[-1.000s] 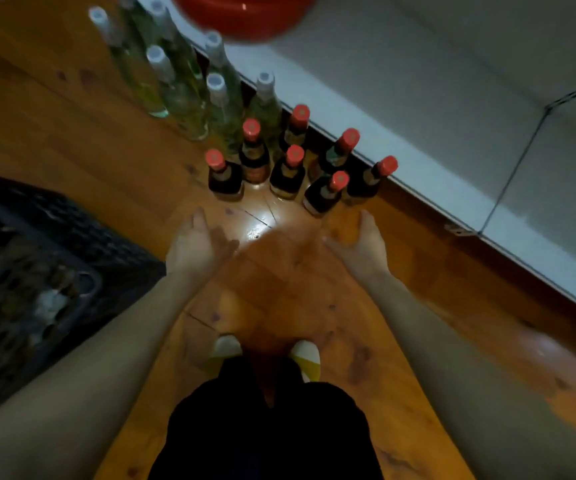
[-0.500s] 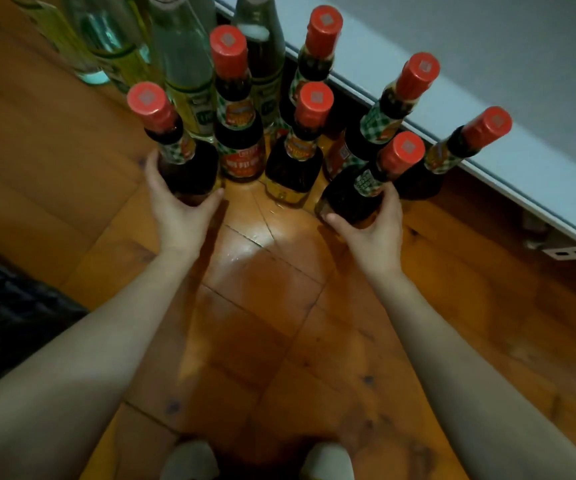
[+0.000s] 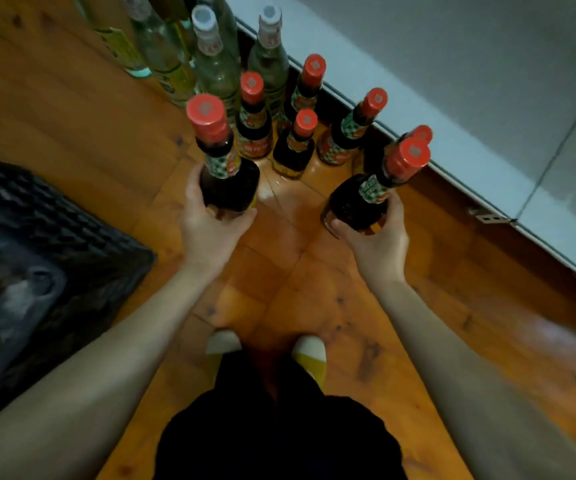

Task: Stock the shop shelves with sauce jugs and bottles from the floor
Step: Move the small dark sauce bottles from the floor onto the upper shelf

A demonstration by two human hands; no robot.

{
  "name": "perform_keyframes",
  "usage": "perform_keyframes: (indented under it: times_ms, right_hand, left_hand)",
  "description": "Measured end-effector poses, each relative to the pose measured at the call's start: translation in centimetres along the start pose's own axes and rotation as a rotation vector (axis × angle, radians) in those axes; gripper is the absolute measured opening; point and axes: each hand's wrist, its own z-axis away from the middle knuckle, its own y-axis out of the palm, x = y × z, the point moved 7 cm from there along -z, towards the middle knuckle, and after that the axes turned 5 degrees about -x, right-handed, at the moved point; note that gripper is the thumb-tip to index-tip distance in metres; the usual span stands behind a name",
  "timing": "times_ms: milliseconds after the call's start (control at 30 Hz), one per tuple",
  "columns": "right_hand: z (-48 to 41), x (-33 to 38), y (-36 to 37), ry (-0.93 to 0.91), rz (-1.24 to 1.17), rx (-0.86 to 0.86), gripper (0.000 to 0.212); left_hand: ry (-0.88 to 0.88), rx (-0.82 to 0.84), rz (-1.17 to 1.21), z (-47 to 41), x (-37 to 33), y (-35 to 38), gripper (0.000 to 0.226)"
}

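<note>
My left hand (image 3: 206, 226) grips the base of a dark sauce bottle (image 3: 225, 168) with a red cap, held above the floor. A second dark red-capped bottle (image 3: 369, 195) sits in the grip of my right hand (image 3: 376, 240), tilted to the right. Beyond them several more dark red-capped sauce bottles (image 3: 293, 147) stand on the wooden floor. Behind those stand several clear glass bottles (image 3: 215, 64) with white caps. The grey shelf (image 3: 452, 81) runs along the right side, its front edge close to the bottles.
A black plastic crate (image 3: 37, 258) sits on the floor at the left. My feet (image 3: 265, 351) stand on the wooden floor (image 3: 314, 271) below the hands. A small metal bracket (image 3: 485, 216) sticks out at the shelf's lower edge.
Both hands have closed round a dark bottle each and lifted them off the floor, toward me. The view has pulled back and up from the bottle group.
</note>
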Motion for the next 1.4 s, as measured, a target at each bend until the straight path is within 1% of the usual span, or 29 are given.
perform_keyframes:
  times_ms: [100,233,333,433,567,733,833,933,1100,1233,1333,1400]
  right_hand:
    - [3.4,4.4,-4.0,0.04,-0.021,0.009,0.081]
    - [7.9,11.1,-9.5,0.051,-0.048,0.007,0.078]
    - [10.9,16.3,-13.8,0.053,-0.072,-0.003,0.077]
    - [13.6,21.4,-18.4,0.054,-0.098,-0.022,0.077]
    - [16.6,27.4,-25.1,0.032,-0.122,-0.077,0.077]
    - [19.9,32.4,-33.8,0.027,-0.11,-0.175,0.076]
    - [22.1,33.6,-39.2,0.015,-0.11,-0.264,0.079]
    - [24.1,33.6,-44.9,0.013,-0.124,-0.335,0.082]
    - [27.6,32.3,-55.1,-0.007,-0.224,-0.414,0.081]
    - [29.9,29.9,-64.1,-0.062,-0.277,-0.471,0.074]
    - [31.5,27.9,-71.0,-0.11,-0.259,-0.542,0.062]
    - [32.6,26.4,-75.3,-0.117,-0.252,-0.597,0.06]
  left_hand:
    - [-0.005,0.083,-0.022,3.4,-6.0,-2.4,0.071]
    - [0.018,0.145,-0.126,7.4,-13.9,-6.1,0.08]
    - [0.005,0.172,-0.13,10.2,-20.6,-8.4,0.081]
    - [0.029,0.225,-0.12,13.0,-27.4,-10.3,0.082]
    - [0.093,0.29,-0.138,16.0,-36.4,-12.1,0.079]
    - [0.163,0.432,-0.195,19.2,-45.8,-12.7,0.081]
    - [0.243,0.496,-0.227,21.6,-50.4,-12.1,0.086]
    - [0.337,0.556,-0.243,24.6,-54.8,-10.6,0.085]
    - [0.468,0.629,-0.235,31.4,-61.4,-6.1,0.083]
    - [0.59,0.689,-0.215,38.6,-66.3,-0.7,0.082]
    - [0.655,0.735,-0.173,44.0,-69.9,3.7,0.082]
    - [0.69,0.794,-0.129,47.4,-71.9,6.7,0.081]
